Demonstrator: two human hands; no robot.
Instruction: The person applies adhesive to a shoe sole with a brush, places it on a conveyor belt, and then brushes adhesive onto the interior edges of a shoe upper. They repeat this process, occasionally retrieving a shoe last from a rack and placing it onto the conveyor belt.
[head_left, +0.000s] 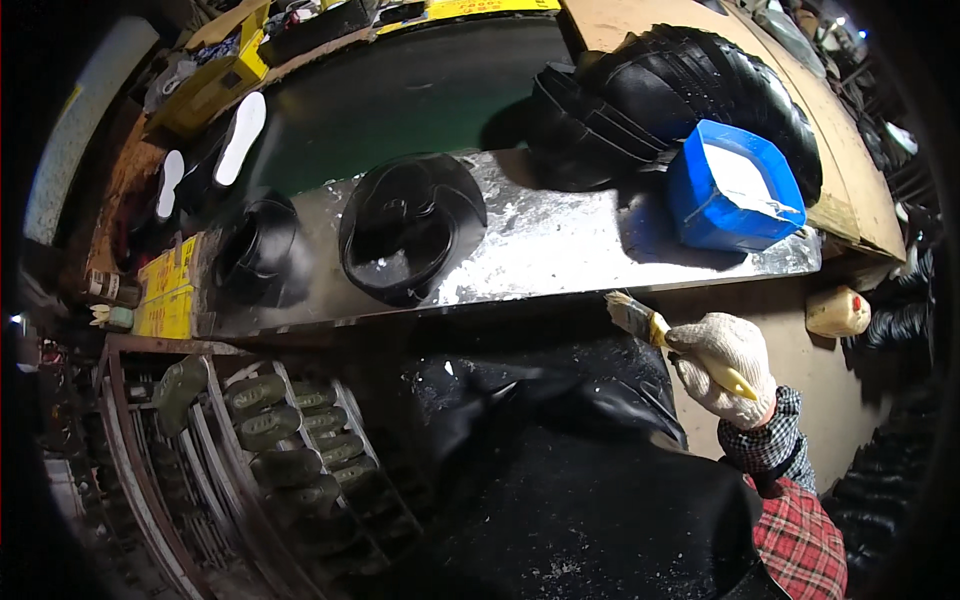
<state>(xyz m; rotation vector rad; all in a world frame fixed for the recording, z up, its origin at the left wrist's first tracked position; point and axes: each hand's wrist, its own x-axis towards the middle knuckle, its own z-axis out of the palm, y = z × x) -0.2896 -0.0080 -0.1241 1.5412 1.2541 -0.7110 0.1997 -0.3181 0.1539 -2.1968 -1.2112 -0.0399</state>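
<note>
My right hand (728, 365), in a pale knitted glove, is closed round the yellowish handle of a paintbrush (637, 318). The bristles, flecked with white, point up and left, close to the bench's front edge. Beyond the hand stands a blue plastic tub (715, 217) with white stuff in it, on the right end of the metal-topped bench (540, 240). A curled black shoe upper (413, 230) lies mid-bench. To its left is another black piece (265, 250), somewhat blurred. My left hand does not show.
Behind the tub lies a long overlapping stack of black pieces (690, 85). White-soled shoes (240, 138) lie at the far left near a yellow box (205, 85). A rack of green shoes (265, 410) stands lower left. A black apron (580, 500) covers my lap. A canister (838, 312) stands right.
</note>
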